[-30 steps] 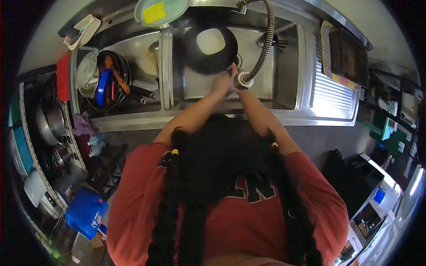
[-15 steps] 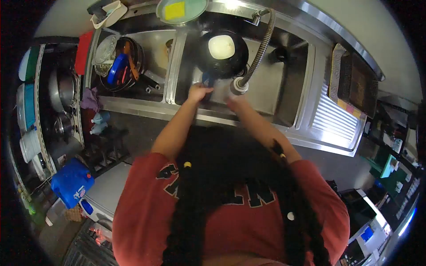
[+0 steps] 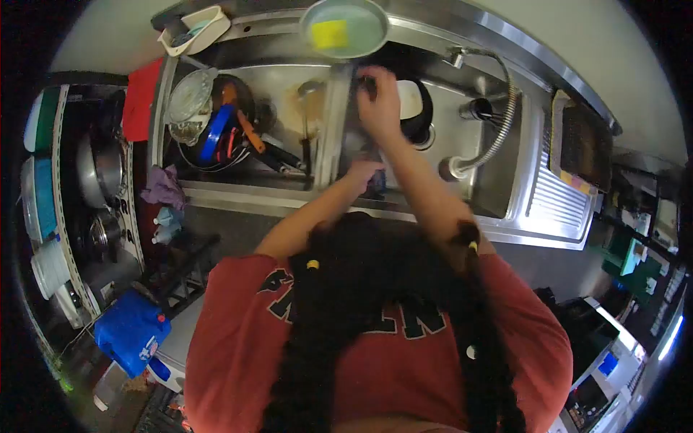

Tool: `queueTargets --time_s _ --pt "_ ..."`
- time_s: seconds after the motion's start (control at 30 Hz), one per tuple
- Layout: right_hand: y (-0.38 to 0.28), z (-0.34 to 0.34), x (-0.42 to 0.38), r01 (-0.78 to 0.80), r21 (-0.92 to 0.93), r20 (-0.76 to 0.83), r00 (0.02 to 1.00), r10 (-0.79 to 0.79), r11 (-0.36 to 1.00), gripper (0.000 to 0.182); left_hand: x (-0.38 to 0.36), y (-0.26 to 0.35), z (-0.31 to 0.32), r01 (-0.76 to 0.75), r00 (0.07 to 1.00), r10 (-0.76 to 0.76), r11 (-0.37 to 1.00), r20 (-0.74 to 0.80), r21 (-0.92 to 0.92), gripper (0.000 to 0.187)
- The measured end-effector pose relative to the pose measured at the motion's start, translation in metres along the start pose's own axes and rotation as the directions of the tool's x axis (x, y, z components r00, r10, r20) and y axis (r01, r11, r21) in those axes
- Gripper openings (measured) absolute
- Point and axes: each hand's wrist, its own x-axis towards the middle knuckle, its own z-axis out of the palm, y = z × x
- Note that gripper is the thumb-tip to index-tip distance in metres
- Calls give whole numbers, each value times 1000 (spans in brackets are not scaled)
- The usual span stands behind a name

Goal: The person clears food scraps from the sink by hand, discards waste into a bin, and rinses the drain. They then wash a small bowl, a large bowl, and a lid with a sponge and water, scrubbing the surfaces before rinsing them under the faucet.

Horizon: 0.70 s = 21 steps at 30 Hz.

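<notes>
In the right sink basin [image 3: 469,137] sits a black frying pan [image 3: 424,126], partly hidden by my right arm. A white squarish dish [image 3: 410,97] lies in it. My left hand [image 3: 364,175] is closed around the pan's dark handle at the front of the basin. Further back, my right hand [image 3: 379,101] is over the pan's left side, fingers curled round a small dark thing whose kind I cannot make out. The flexible spray hose [image 3: 511,108] curves down on the right, its head [image 3: 453,169] low in the basin.
A pale round bowl with a yellow sponge [image 3: 330,34] stands on the back ledge. The left basin holds stacked pans, a glass dish [image 3: 191,97], a blue-rimmed item [image 3: 216,133] and a ladle [image 3: 309,108]. A dark cup [image 3: 476,110] stands at the right basin's back.
My right hand has left the spray head and reached to the pan's left side. The spray head now sits further right. The view has shifted left.
</notes>
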Motion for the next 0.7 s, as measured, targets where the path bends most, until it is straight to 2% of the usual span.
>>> queueTargets --time_s 0.03,0.1,0.13,0.17,0.2,0.23,0.27,0.3,0.37,0.4,0.47,0.5,0.57,0.6,0.67,0.7 --pt "-2 16 31 68 -18 -5 998 -68 998 37 -18 16 0 4 1000 -4 1000 -7 -7 28" --pt "-8 46 89 120 -245 106 990 -97 962 41 -61 54 1 100 995 -100 995 -22 3 26" --pt "-6 60 118 194 -312 231 965 -124 930 44 -57 59 -7 135 989 -138 990 53 49 29" --pt "0 72 141 275 -365 356 924 -139 889 47 -59 62 -13 138 989 -140 990 46 43 29" --pt "9 81 155 276 -357 362 922 -140 892 47 -62 66 -17 128 989 -131 990 65 52 31" --pt "20 87 167 363 -478 523 849 -73 800 46 -63 68 -19 118 989 -123 991 83 61 33" --pt "29 92 178 465 -562 655 756 24 684 45 -22 34 -29 46 957 -26 997 288 -63 43" --pt "42 99 187 468 -555 662 750 25 688 45 -6 20 -33 52 959 -31 996 282 -69 43" --pt "62 113 197 461 -627 715 661 228 628 61 9 6 -38 58 962 -39 996 270 -62 49" --pt "61 117 197 465 -624 720 655 230 628 61 11 4 -42 61 962 -41 996 269 -70 49" --pt "41 112 190 327 -740 599 717 356 588 67 11 -1 -45 116 972 -95 989 215 -88 55" --pt "27 105 186 331 -738 605 711 359 587 67 -2 10 -46 122 972 -99 988 215 -95 55" --pt "2 85 178 -75 -612 436 798 415 787 78 -42 49 -44 200 963 -182 977 198 -71 61" --pt "2 76 172 -70 -615 438 798 414 786 78 -34 41 -43 198 963 -179 977 201 -77 61" --pt "10 55 156 29 -218 279 960 34 975 75 -1 11 -41 166 959 -138 981 247 -100 64" --pt "14 45 141 34 -221 284 958 31 975 75 9 2 -38 165 959 -134 981 249 -106 64"
